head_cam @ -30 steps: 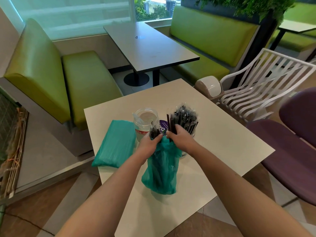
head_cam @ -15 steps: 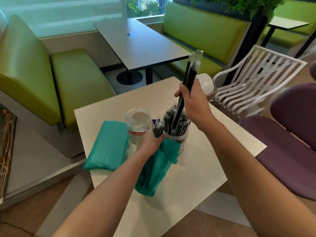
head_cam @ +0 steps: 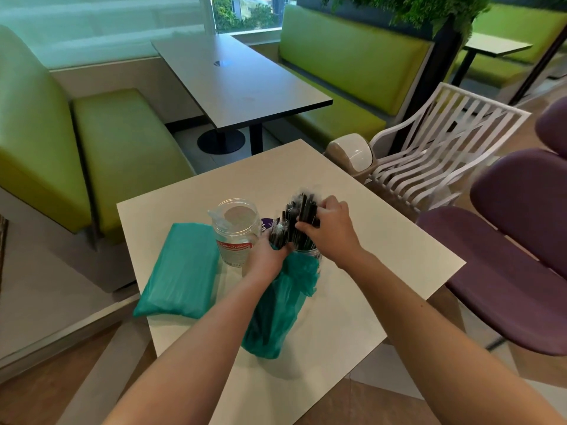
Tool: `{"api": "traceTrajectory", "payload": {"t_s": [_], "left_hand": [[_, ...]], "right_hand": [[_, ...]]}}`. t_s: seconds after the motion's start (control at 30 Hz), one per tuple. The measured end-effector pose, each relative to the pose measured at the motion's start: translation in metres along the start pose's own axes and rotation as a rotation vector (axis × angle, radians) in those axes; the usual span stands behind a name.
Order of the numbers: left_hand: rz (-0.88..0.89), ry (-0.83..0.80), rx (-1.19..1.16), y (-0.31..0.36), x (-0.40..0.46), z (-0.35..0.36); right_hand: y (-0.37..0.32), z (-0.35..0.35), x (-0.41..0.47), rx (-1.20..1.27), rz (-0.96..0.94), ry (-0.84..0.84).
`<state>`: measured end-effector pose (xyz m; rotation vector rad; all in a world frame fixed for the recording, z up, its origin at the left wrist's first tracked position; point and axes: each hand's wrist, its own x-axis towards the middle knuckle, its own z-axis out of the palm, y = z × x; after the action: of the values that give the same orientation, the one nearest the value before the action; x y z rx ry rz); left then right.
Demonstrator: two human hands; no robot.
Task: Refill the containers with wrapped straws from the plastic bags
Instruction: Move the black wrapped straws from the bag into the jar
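Now the right hand (head_cam: pixel 329 233) is down at the far container (head_cam: pixel 306 251), fingers curled round a bundle of wrapped straws (head_cam: pixel 302 214) whose lower ends sit inside it; 0.5 s ago that hand held the bundle high above the same container, so the drop-in is nearly complete. Left hand (head_cam: pixel 270 256), just left of that container, grips the mouth of the open teal bag (head_cam: pixel 279 305), with more straws (head_cam: pixel 279 230) poking out above its fingers. Bag hangs in front of the container, down to the white table (head_cam: pixel 383 271). 1 clear jar (head_cam: pixel 236 231), left of the container, looks empty. A 2nd teal bag (head_cam: pixel 181 271), further left, lies flat. Judgement: far container is close to full; the jar likely comes next.
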<state>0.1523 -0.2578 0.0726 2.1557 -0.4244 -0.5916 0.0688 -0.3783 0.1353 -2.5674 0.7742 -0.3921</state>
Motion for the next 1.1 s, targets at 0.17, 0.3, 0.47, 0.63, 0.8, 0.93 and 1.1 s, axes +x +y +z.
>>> {"api": "traceTrajectory", "payload": {"t_s": [0.17,0.3,0.47,0.63,0.8,0.93,1.1], "left_hand": [[0.007,-0.021,-0.011,-0.006,0.003,0.001],[0.009,-0.024,-0.015,-0.008,0.005,0.001],[0.013,-0.018,-0.038,-0.011,0.007,0.002],[0.02,-0.014,-0.057,-0.012,0.009,0.002],[0.019,-0.029,-0.084,-0.012,0.01,0.002],[0.006,-0.028,-0.095,-0.013,0.01,0.003],[-0.012,-0.023,-0.104,-0.014,0.011,0.004]], "right_hand": [[-0.009,-0.002,-0.001,-0.018,-0.041,0.218],[-0.018,-0.007,0.004,0.206,-0.222,0.297],[-0.008,0.013,0.008,-0.093,-0.368,0.122],[0.013,0.036,-0.002,-0.42,-0.418,0.084],[0.015,0.037,0.003,-0.526,-0.496,0.086],[0.012,0.023,0.017,-0.415,-0.284,-0.032],[0.012,0.021,0.022,-0.235,-0.218,-0.087]]}}
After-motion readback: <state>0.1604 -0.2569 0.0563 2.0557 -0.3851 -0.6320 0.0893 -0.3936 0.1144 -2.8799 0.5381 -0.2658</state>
